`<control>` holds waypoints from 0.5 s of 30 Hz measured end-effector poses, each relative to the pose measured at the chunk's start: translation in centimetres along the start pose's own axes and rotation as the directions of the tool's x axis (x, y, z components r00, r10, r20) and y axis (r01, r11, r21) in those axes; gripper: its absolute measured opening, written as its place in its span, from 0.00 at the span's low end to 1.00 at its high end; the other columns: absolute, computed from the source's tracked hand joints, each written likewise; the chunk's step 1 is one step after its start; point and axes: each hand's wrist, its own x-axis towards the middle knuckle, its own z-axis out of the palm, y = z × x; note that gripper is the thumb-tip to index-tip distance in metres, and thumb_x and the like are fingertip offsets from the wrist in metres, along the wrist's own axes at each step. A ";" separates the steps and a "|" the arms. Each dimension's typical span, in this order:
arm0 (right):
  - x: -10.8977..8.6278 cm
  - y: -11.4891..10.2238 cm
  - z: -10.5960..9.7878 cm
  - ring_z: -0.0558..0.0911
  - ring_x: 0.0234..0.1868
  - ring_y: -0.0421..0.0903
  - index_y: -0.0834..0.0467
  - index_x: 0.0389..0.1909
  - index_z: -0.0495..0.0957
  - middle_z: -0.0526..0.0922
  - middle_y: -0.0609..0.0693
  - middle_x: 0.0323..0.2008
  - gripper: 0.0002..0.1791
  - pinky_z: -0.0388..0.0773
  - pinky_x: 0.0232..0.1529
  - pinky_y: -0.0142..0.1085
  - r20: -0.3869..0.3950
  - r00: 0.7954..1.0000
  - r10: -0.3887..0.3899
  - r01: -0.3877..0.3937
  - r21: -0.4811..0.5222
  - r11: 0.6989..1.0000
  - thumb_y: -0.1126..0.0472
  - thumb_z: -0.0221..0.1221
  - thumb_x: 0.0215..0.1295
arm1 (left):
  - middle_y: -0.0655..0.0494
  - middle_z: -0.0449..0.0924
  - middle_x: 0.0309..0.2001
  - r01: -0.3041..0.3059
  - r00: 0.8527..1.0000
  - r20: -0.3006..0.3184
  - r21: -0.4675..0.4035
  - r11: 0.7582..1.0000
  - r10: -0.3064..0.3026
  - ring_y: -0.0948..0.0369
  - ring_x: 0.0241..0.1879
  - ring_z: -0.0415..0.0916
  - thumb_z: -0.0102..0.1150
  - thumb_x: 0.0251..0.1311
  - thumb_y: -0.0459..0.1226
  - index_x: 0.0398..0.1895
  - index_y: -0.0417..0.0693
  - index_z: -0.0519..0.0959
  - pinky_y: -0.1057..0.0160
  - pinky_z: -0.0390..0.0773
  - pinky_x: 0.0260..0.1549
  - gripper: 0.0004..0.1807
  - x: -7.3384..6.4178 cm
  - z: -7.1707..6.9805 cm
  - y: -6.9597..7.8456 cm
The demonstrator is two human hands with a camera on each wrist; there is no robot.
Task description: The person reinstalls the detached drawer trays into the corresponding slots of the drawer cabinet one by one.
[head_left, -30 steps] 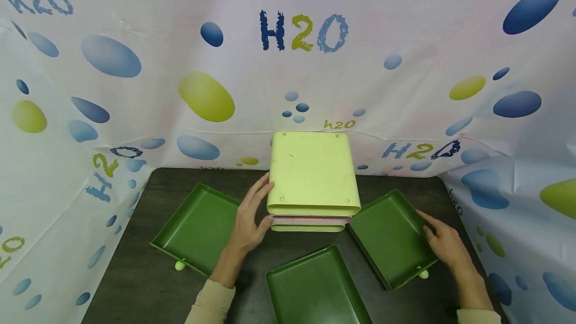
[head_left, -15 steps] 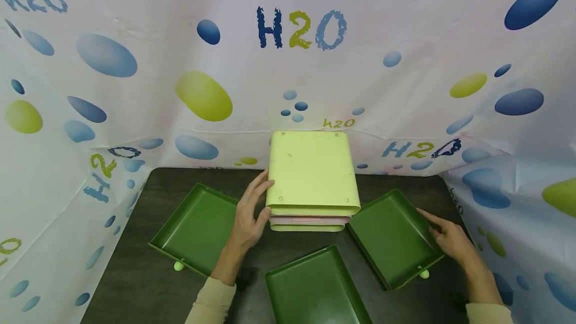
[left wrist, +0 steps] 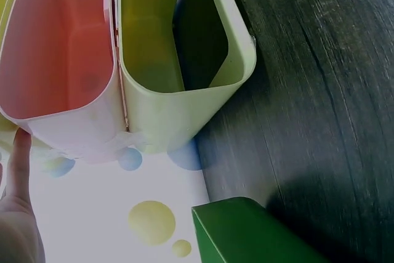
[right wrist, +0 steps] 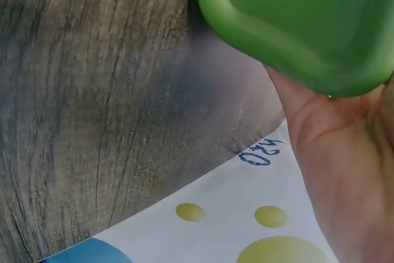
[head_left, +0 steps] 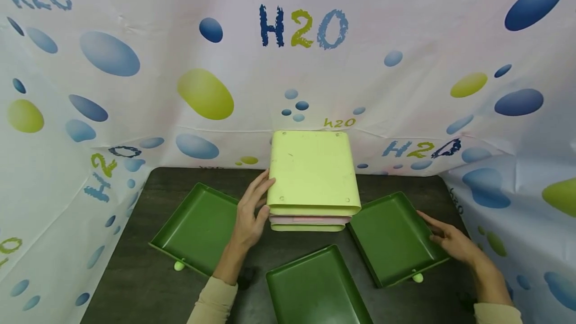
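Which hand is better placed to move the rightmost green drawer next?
Probably the right hand: it holds the outer edge of the rightmost green drawer. The left hand rests against the yellow unit, apart from that drawer.

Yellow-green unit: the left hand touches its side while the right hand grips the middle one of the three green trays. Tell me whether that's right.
Not quite: the right hand grips the rightmost green tray, not the middle one, as the head view shows. The left hand does touch the side of the yellow-green unit.
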 end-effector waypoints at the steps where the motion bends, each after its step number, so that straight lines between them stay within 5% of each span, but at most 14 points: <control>1: -0.1 0.0 0.0 0.70 0.59 0.76 0.59 0.78 0.49 0.60 0.80 0.66 0.40 0.78 0.37 0.40 0.005 1.000 0.001 -0.001 0.006 1.000 0.77 0.52 0.68 | 0.38 0.57 0.73 -0.001 1.000 -0.002 0.001 1.000 0.001 0.46 0.66 0.68 0.39 0.75 0.58 0.72 0.42 0.67 0.52 0.83 0.45 0.36 0.0 0.1 0.0; 8: -0.4 0.4 0.3 0.69 0.59 0.77 0.59 0.79 0.49 0.58 0.79 0.67 0.41 0.81 0.41 0.50 -0.005 1.000 -0.010 0.010 -0.008 1.000 0.77 0.53 0.68 | 0.37 0.57 0.73 -0.012 1.000 -0.009 0.026 1.000 0.012 0.46 0.65 0.69 0.39 0.74 0.59 0.72 0.42 0.67 0.58 0.83 0.46 0.36 0.0 0.2 -0.1; 15: -1.1 0.6 0.4 0.74 0.57 0.72 0.58 0.79 0.49 0.65 0.77 0.64 0.41 0.81 0.38 0.42 -0.012 1.000 0.024 -0.024 0.025 0.999 0.74 0.54 0.69 | 0.40 0.57 0.74 -0.018 1.000 -0.008 0.092 0.996 0.019 0.47 0.66 0.68 0.40 0.73 0.61 0.72 0.43 0.67 0.55 0.83 0.44 0.38 -0.2 0.3 -0.2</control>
